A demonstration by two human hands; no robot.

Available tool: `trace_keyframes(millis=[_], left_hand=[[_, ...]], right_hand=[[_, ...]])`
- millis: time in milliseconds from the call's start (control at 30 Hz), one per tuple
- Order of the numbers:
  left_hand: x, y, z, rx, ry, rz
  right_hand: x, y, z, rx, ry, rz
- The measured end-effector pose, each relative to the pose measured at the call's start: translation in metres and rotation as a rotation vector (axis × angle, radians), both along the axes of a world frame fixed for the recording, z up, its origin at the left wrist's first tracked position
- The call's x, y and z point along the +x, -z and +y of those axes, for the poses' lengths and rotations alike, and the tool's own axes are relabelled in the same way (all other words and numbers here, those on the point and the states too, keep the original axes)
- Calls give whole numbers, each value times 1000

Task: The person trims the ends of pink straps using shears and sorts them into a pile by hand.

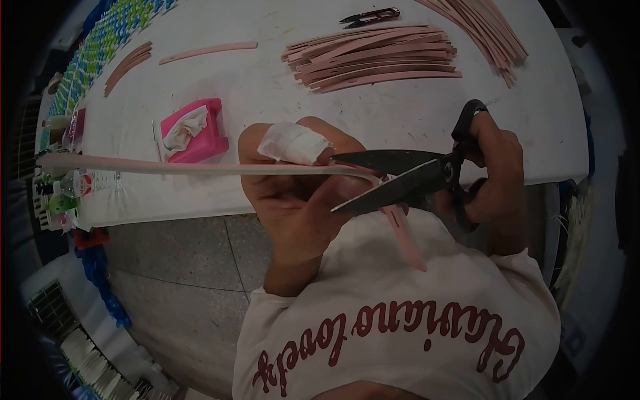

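Note:
My left hand is closed around a long, flat pink strip. One of its fingers is wrapped in white material. The strip runs far out to the left, and at the right it bends down so that its short end hangs over my shirt. Black-handled scissors are in my right hand, fingers through the loops. Their blades stand apart, with the bend of the strip between them, close to my left fingertips.
A pile of pink strips lies on the white table, with more strips at the upper right. Small black snips sit behind the pile. A bright pink holder with white tissue stands at the left.

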State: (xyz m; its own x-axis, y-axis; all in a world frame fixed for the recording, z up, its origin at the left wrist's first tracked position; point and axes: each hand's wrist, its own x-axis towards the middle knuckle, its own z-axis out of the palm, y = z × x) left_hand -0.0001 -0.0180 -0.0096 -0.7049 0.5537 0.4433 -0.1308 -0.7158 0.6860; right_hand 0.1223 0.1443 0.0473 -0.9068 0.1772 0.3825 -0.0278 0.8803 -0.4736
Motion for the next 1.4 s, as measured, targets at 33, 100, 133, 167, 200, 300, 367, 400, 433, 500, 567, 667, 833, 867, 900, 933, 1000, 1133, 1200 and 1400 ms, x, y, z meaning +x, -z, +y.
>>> trace_keyframes(millis=[33,100,133,167,200,300,367,400,433,500,567,667,833,867,900,933,1000,1133,1200,1400], left_hand=[[-3,2,1,-32,-16,183],[1,-2,-2,-72,-14,157],[2,-3,-4,-112,-12,132],[1,-2,-5,-113,-12,131],[0,0,-6,-85,16,127],[-3,7,-7,-25,40,139],[-7,8,-3,8,36,156],[-10,8,-1,65,85,156],[-11,9,0,122,134,155],[-7,8,-1,102,111,131],[-7,9,-2,81,87,106],[-8,8,0,62,59,165],[-12,10,3,135,46,173],[-11,10,1,135,46,172],[-9,11,-2,94,42,147],[-8,11,-3,53,38,122],[-7,10,-1,72,13,126],[-10,12,-2,68,-6,128],[-8,9,1,75,-29,126],[-10,11,0,57,-42,151]], right_hand=[[0,0,0,29,2,16],[0,1,0,26,-2,21],[0,1,0,23,-5,27],[0,2,-1,23,-6,26],[0,2,-1,8,2,26],[0,1,-2,-19,12,9],[1,1,-2,-30,16,-8],[1,2,-2,-42,21,-6],[2,3,-2,-55,26,-4],[1,3,-3,-33,21,14],[1,4,-3,-12,17,32],[2,6,-4,-41,42,22],[1,7,-4,-7,51,43],[1,8,-4,-7,51,42],[2,9,-4,-3,57,48],[2,9,-4,1,63,54],[2,10,-4,31,63,64],[4,9,-7,74,84,30],[4,10,-8,83,81,34],[5,13,-8,101,80,30]])
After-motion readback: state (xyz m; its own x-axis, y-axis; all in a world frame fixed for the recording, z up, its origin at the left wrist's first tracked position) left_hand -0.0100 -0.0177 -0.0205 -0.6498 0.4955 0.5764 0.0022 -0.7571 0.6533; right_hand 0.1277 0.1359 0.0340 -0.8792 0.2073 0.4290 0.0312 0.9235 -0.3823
